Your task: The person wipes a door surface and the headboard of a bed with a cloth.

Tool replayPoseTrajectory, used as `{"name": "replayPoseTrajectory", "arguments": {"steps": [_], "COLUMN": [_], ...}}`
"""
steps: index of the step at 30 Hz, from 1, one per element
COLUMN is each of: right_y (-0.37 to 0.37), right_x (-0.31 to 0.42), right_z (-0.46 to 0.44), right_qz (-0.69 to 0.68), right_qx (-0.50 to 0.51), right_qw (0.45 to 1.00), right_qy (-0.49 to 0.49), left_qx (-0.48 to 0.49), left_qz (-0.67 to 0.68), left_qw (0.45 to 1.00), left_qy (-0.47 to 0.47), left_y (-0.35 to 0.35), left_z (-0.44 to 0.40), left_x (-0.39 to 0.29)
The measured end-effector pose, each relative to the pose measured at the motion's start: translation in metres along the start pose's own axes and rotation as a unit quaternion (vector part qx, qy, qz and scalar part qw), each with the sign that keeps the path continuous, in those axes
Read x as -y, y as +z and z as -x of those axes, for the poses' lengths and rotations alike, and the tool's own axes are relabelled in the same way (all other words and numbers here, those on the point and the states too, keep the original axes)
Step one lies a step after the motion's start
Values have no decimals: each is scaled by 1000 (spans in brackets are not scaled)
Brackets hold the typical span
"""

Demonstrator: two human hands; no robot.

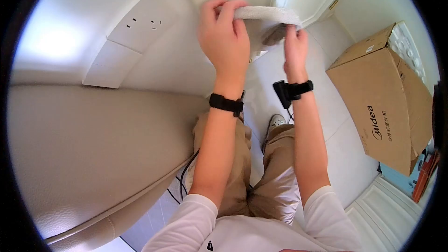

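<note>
A white, rough-textured strip or cloth [266, 13] is stretched between my two hands at the top middle of the head view. My left hand [226, 35] has its fingers curled round the strip's left end. At the right end, my right hand [295, 49] pinches it, where it bends downward. Just below the strip, beside my right fingers, is a greyish-brown patch [274, 34], too blurred to make out. Both wrists wear black bands, and the right one carries a small black device [284, 92].
A beige padded seat [93, 149] fills the left side, below white wall sockets [140, 23]. On the right, a large cardboard box [373, 98] stands on the tiled floor [336, 126]. White panelling lies beyond my hands. Black cables hang beside the seat.
</note>
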State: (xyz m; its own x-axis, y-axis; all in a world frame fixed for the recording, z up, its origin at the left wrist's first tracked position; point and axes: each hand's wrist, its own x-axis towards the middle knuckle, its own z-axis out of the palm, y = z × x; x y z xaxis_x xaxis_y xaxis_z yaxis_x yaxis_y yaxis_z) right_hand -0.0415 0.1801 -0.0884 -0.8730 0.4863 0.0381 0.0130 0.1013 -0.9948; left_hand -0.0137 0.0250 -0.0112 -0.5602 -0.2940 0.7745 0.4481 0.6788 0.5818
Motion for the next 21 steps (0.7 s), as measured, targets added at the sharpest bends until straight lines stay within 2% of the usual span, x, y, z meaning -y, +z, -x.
{"name": "replayPoseTrajectory", "arguments": {"steps": [1, 3, 4, 6, 7, 9, 12, 14, 15, 17, 21], "right_y": [11, 29, 38, 54, 58, 59, 60, 61, 57, 48, 42], "right_x": [3, 15, 24, 44, 51, 59, 59, 48, 49, 50, 29], "right_z": [4, 15, 22, 37, 43, 51, 55, 56, 57, 58, 55], "right_qz": [-13, -160, -231, -302, -334, -263, -207, -151, -169, -202, -150], "right_qx": [16, 96, 135, 166, 181, 206, 221, 211, 240, 298, 337], "right_qw": [999, 972, 943, 928, 917, 942, 935, 931, 931, 922, 921], "right_qy": [34, 145, 196, 145, 119, -14, -184, -256, -219, -142, -125], "left_qx": [-30, -85, -77, -58, -89, -149, -133, -99, -81, -47, 7], "left_qz": [-52, -152, -100, 4, 36, 100, 217, 300, 339, 336, 362], "left_qw": [998, 982, 992, 987, 982, 964, 922, 857, 817, 796, 776], "left_qy": [25, 77, 2, -150, -164, -196, -292, -406, -460, -502, -516], "left_y": [-2, -9, -13, -19, -17, -13, -16, -19, -20, -16, -13], "left_z": [-2, -3, -1, 2, 0, -1, 1, 3, 3, 8, 8], "left_x": [1, 0, -5, -16, -17, -19, -13, -15, -16, -5, 1]}}
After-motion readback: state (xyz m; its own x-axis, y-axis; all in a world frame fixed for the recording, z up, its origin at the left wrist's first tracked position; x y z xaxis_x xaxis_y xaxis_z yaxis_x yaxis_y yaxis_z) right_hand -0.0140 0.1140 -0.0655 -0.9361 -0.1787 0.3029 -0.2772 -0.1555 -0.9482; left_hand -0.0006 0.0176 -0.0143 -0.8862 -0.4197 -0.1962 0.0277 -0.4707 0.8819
